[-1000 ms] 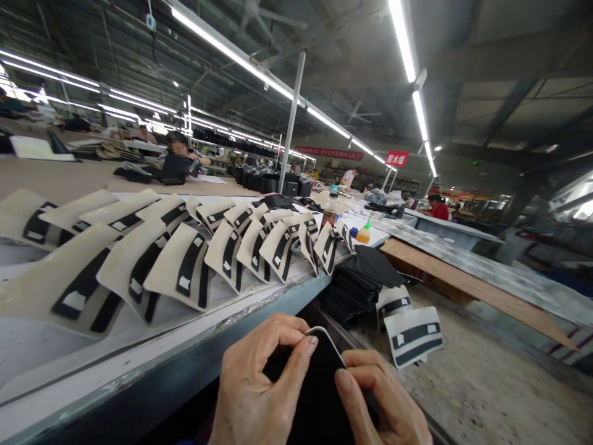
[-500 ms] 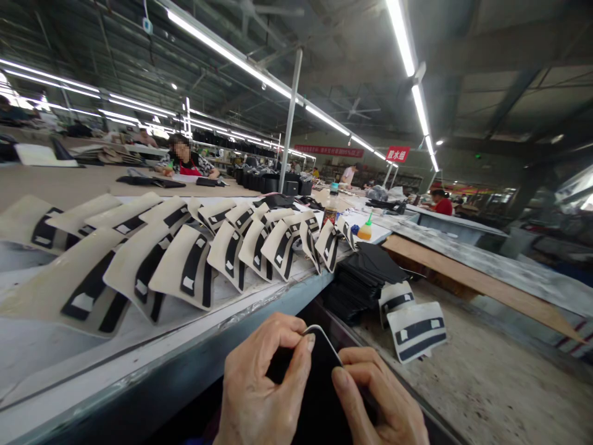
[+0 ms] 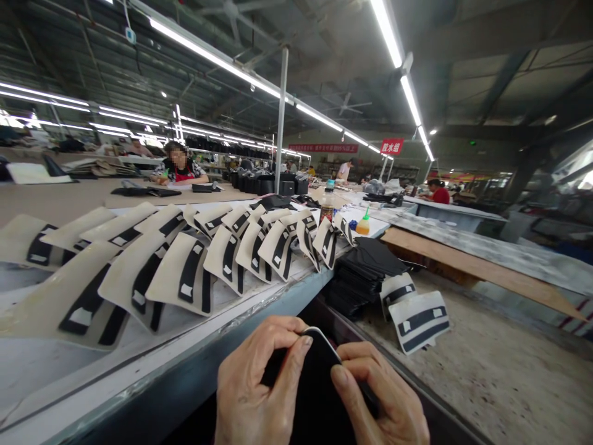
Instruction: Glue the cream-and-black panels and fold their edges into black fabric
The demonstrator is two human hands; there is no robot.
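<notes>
At the bottom of the view my left hand (image 3: 259, 389) and my right hand (image 3: 382, 402) both pinch a curved black piece (image 3: 317, 383) with a pale edge, thumbs on its top rim. Its lower part runs out of the frame. Just beyond my hands is the front edge of a long worktable (image 3: 194, 361). On it lie several cream pieces with black strips (image 3: 185, 272), overlapped in rows.
A stack of black pieces (image 3: 364, 275) and two cream pieces (image 3: 419, 321) lie on the lower bench to the right. A small orange-bottomed bottle (image 3: 364, 225) stands at the table's far end. Other people sit at tables behind, one (image 3: 178, 165) at left.
My hands keep their pinch on the black piece, my fingers creeping slightly along its edge. The view has shifted a little; the person at the back left sat up.
</notes>
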